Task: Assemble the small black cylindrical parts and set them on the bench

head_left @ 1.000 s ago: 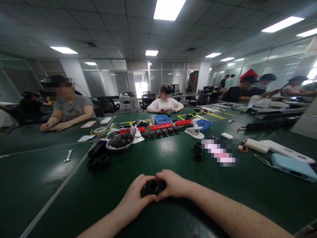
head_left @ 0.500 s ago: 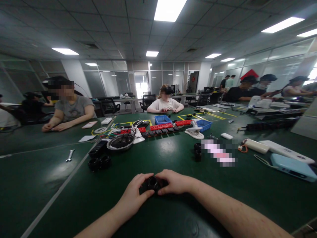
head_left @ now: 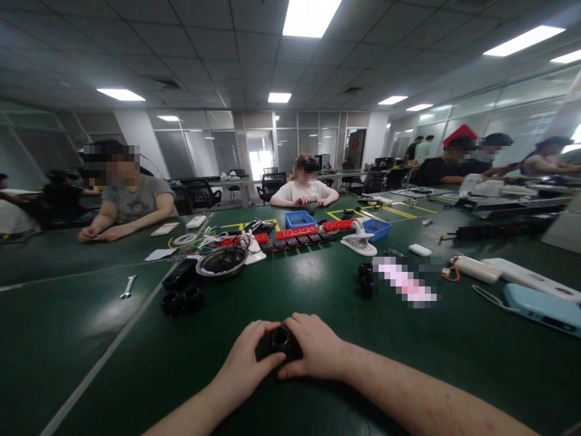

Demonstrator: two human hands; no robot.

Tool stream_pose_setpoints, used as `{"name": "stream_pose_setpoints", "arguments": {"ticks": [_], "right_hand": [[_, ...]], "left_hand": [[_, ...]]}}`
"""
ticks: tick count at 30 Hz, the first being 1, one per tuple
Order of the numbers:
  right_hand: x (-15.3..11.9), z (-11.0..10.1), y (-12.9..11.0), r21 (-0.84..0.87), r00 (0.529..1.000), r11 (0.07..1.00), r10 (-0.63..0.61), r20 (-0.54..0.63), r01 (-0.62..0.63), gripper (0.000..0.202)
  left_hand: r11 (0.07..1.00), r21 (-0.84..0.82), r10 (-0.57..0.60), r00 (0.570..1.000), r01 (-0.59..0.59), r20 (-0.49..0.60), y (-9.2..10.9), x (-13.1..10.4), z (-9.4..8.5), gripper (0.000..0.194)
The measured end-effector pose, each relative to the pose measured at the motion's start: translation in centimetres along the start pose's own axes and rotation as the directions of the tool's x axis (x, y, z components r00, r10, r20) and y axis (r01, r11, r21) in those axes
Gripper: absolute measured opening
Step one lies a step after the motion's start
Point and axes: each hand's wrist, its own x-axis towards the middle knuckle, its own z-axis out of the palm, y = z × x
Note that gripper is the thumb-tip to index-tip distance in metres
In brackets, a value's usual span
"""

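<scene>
Close in front of me, a black ring-shaped part (head_left: 280,340) with a round hole faces up towards the camera. My left hand (head_left: 254,351) curves around its left side, thumb below and fingers above. From the right, my right hand (head_left: 315,348) wraps it, with the fingers over its upper edge and the thumb near its lower edge. Part of the piece is hidden by the fingers. Similar black ring-shaped parts (head_left: 182,301) stand as a pair at left, beside a black box-like device (head_left: 179,274). Another pair of black parts (head_left: 365,280) stands at right.
On the green table (head_left: 218,339) lie a wrench (head_left: 129,286), a metal bowl (head_left: 221,261), red strips (head_left: 297,232), blue bins (head_left: 376,229), a white clamp stand (head_left: 359,240), a white case (head_left: 420,250) and a light-blue device (head_left: 547,307). Co-workers sit across and at left.
My right hand has shifted its grip, its fingers coming further over the black part and its thumb lower. The part has moved slightly. The view has turned a little.
</scene>
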Motion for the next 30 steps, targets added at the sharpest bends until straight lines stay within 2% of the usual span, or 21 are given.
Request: {"name": "stream_pose_setpoints", "arguments": {"ticks": [2,7,10,13,15,18,21,25,28,30], "right_hand": [[0.1,-0.3,0.7,0.072,0.998,0.996,-0.049,0.035,0.047,0.062],[0.7,-0.9,2.2,0.228,0.978,0.969,-0.138,0.154,0.101,0.036],[0.7,-0.6,1.7,0.188,0.991,0.982,-0.057,0.122,0.034,0.04],[0.5,0.1,0.4,0.057,0.997,0.996,0.06,0.037,-0.062,0.045],[0.4,0.4,-0.4,-0.016,0.996,0.996,0.09,-0.017,-0.09,0.049],[0.1,0.3,-0.5,0.019,0.998,0.998,0.055,-0.039,-0.054,0.055],[0.2,-0.3,0.4,0.165,0.998,0.985,-0.047,0.033,0.041,0.055],[0.7,-0.8,2.0,0.267,0.98,0.958,-0.145,0.14,0.104,0.042],[0.9,-0.4,2.0,0.266,0.983,0.962,-0.101,0.154,0.057,0.041],[1.0,0.2,1.3,0.186,0.996,0.983,-0.013,0.09,-0.004,0.046]], "left_hand": [[1.0,-0.005,0.025,1.0,-0.025,0.008,-0.1,0.0,-0.1,0.031],[0.999,-0.002,0.041,0.999,-0.041,0.02,0.1,-0.1,0.0,0.033],[1.0,0.024,0.0,1.0,0.0,-0.01,0.2,-0.2,0.4,0.031],[0.997,0.059,-0.054,0.996,0.058,-0.064,0.2,-0.3,0.6,0.028],[0.995,0.068,-0.062,0.995,0.068,-0.081,0.3,-0.3,0.5,0.027],[0.998,0.049,-0.037,0.999,0.038,-0.024,0.4,-0.3,0.0,0.029],[1.0,0.0,0.011,0.998,-0.011,0.066,0.3,-0.1,-0.3,0.033],[0.999,-0.041,0.034,0.995,-0.03,0.098,-0.2,0.1,-0.2,0.036],[0.999,-0.034,0.001,0.997,0.002,0.082,-0.3,0.2,0.2,0.035],[0.999,-0.015,-0.034,0.999,0.034,0.041,-0.2,0.1,0.5,0.033]]}}
